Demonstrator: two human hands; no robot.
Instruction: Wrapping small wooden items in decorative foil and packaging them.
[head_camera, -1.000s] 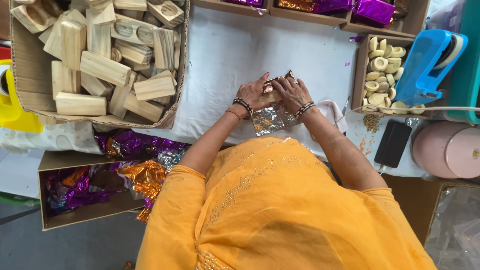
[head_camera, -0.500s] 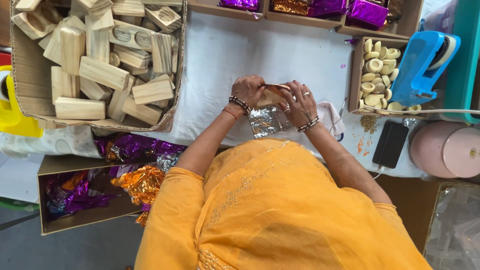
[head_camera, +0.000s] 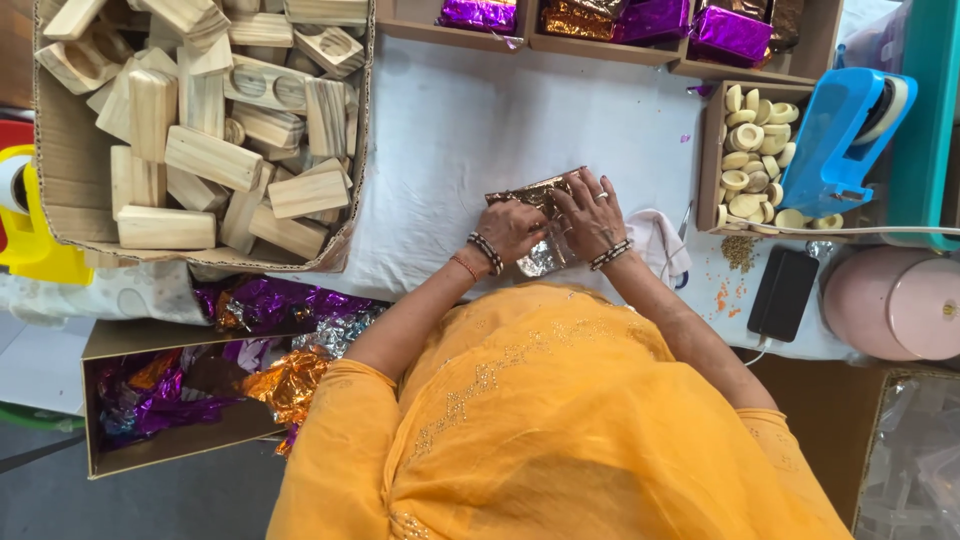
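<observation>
A block half-wrapped in shiny golden-brown foil (head_camera: 536, 196) lies on the white table cover (head_camera: 470, 140) in front of me. My left hand (head_camera: 511, 229) presses on its near left side, fingers curled over the foil. My right hand (head_camera: 590, 214), with rings and bangles, lies flat over the block's right part. A silvery flap of foil (head_camera: 540, 260) sticks out between my wrists. Both hands grip the foil-wrapped block.
A cardboard box of wooden blocks (head_camera: 200, 130) fills the far left. Wrapped purple and gold parcels (head_camera: 620, 20) sit in trays at the back. A box of small cream rings (head_camera: 752, 160), a blue tape dispenser (head_camera: 840, 140), a black phone (head_camera: 783, 293), pink lids (head_camera: 895, 305) and a box of loose foil (head_camera: 190, 390) surround me.
The block has been laid down flatter and turned, with my hands shifting from holding it up together to pressing the foil over its top.
</observation>
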